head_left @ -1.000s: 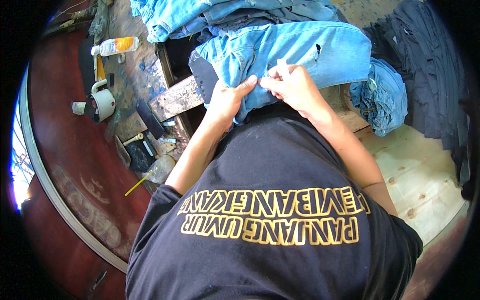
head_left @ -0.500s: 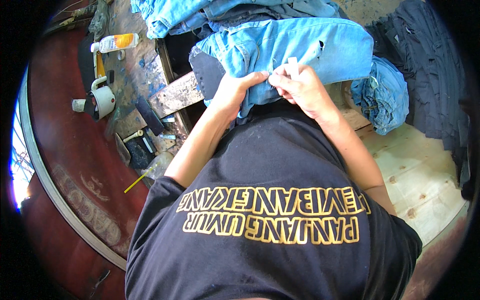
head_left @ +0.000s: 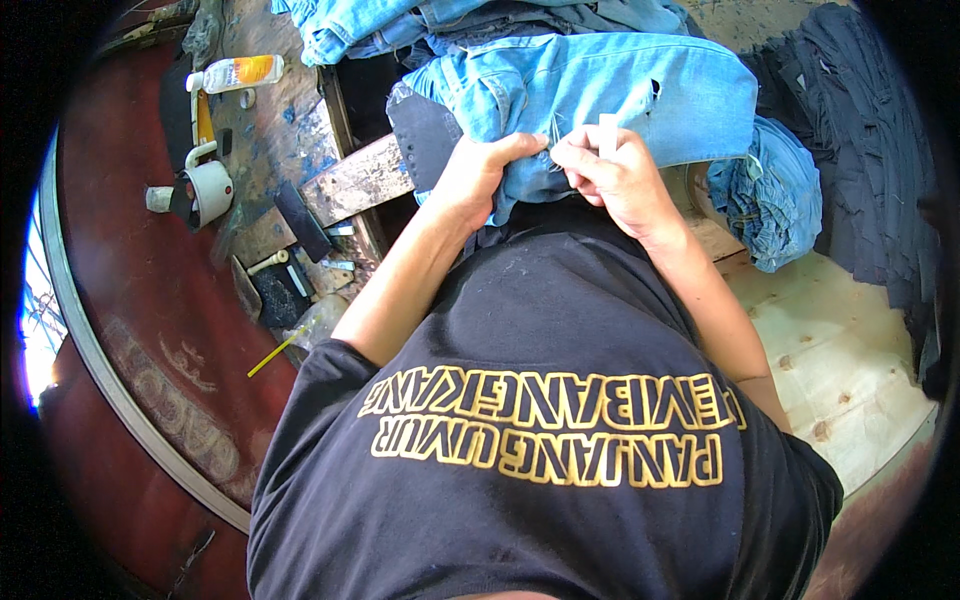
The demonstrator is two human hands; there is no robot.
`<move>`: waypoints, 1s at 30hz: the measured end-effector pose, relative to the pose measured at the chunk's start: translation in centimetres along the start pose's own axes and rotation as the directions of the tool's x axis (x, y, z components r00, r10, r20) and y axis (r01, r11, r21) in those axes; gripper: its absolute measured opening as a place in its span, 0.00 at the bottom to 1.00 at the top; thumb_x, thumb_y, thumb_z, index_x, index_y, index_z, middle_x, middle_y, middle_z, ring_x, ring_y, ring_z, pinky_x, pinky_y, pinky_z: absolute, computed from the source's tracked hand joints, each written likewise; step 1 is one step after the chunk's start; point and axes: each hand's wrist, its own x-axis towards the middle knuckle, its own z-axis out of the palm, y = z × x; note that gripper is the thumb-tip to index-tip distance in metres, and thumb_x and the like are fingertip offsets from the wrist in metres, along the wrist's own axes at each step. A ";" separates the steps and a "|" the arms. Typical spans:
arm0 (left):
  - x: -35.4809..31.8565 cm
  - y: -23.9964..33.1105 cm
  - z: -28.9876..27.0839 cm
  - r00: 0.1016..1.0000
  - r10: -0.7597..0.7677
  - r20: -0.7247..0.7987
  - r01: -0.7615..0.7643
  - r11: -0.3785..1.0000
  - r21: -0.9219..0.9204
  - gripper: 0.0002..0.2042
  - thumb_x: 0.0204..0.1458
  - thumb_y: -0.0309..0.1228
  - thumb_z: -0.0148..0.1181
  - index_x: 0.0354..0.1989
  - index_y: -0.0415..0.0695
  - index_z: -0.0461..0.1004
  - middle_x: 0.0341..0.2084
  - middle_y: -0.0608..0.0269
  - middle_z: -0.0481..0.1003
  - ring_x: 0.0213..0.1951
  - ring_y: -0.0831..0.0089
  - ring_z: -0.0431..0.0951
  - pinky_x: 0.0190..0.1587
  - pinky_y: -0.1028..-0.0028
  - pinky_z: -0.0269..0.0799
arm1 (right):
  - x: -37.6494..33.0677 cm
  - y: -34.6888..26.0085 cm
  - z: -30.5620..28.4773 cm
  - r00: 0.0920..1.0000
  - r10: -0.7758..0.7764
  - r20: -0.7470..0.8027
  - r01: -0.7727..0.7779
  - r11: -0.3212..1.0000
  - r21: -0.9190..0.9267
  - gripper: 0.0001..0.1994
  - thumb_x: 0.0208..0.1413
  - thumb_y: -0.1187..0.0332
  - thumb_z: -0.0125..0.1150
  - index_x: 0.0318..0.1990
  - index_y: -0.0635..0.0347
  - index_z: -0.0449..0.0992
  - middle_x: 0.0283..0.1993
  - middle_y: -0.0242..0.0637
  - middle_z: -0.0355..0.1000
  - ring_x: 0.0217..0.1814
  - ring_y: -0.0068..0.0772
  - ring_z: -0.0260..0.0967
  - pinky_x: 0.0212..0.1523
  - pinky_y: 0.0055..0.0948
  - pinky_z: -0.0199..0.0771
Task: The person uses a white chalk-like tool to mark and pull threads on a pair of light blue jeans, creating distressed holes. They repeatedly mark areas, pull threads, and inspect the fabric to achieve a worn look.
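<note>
Light blue denim jeans (head_left: 690, 110) lie stretched in front of me over a dark board (head_left: 424, 140) that sticks out at their left end. My left hand (head_left: 475, 178) grips the near edge of the denim, thumb on top. My right hand (head_left: 622, 180) is closed in a pinch just right of it, with a flat white strip (head_left: 607, 135) standing up between its fingers. Pale loose threads (head_left: 556, 130) show on the cloth between the two hands. A small dark hole (head_left: 655, 88) is in the denim farther right. What the right fingertips touch is too small to tell.
More blue denim (head_left: 480, 18) is heaped at the far side. A rolled denim bundle (head_left: 770, 195) and dark folded trousers (head_left: 860, 150) are at right. On the left bench stand a bottle (head_left: 236, 74), a white mug (head_left: 209, 192) and a dark flat block (head_left: 302, 220).
My right hand has moved slightly right, away from the left thumb, and pale threads now show between them. The left hand keeps its hold on the denim. The whole view has shifted slightly.
</note>
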 end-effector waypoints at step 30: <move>-0.3 -0.4 -0.3 1.000 -0.003 -0.010 0.002 0.996 -0.094 0.20 0.56 0.30 0.70 0.55 0.36 0.78 0.45 0.57 0.84 0.44 0.67 0.85 0.52 0.65 0.81 | 0.8 0.2 0.0 1.000 0.023 -0.008 -0.022 0.987 0.162 0.15 0.64 0.59 0.69 0.28 0.55 0.77 0.25 0.25 0.72 0.21 0.13 0.61 0.20 0.17 0.58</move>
